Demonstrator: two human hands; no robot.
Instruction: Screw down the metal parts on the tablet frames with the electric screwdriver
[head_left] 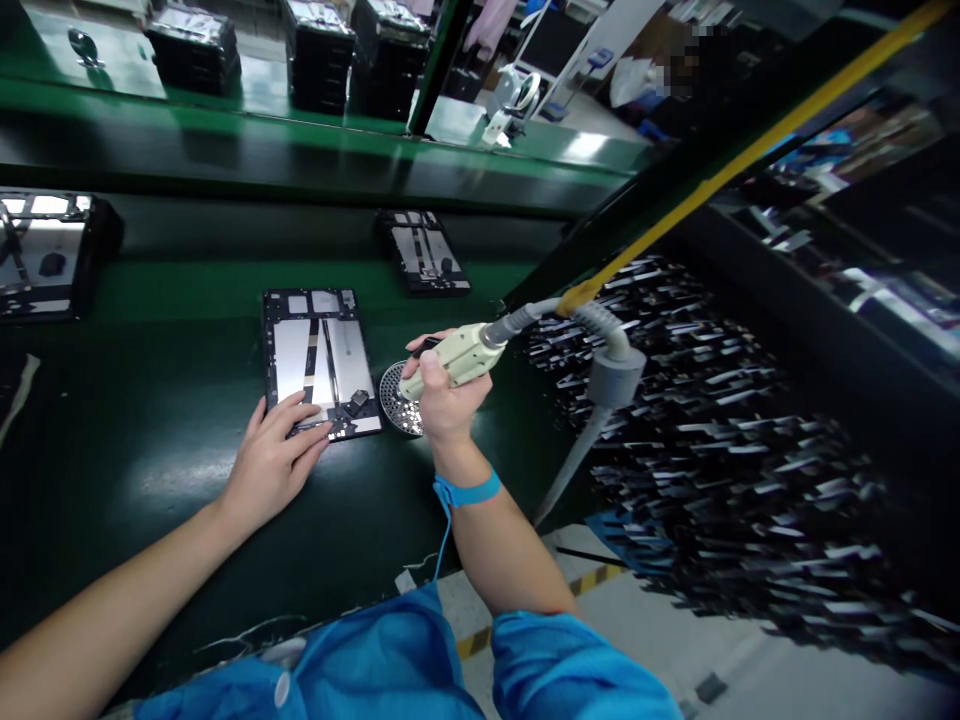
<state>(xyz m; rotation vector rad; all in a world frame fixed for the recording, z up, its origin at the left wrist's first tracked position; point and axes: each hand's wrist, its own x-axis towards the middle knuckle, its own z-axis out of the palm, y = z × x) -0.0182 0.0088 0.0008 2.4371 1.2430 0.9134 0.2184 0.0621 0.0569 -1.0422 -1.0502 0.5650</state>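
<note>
My left hand (274, 458) lies with fingers stretched out on the lower left edge of an opened tablet (347, 345), whose silvery inside, flat cables and dark frame face up. A small black block (358, 402) sits near the tablet's lower right corner. My right hand (448, 408) is wrapped round a pale green electric screwdriver (466, 356) with a cable at its back end. The screwdriver points down and left over a round perforated screw tray (389, 385) with small shiny screws in it. Its tip is hidden, so I cannot tell whether it touches them.
Another opened tablet (424, 250) lies behind, and a stack of them (45, 255) stands at the left. A yellow hose (675, 225) slants down from the upper right to the screwdriver cable. A grey holder (616, 378) stands at the right, before many dark strips (720, 450).
</note>
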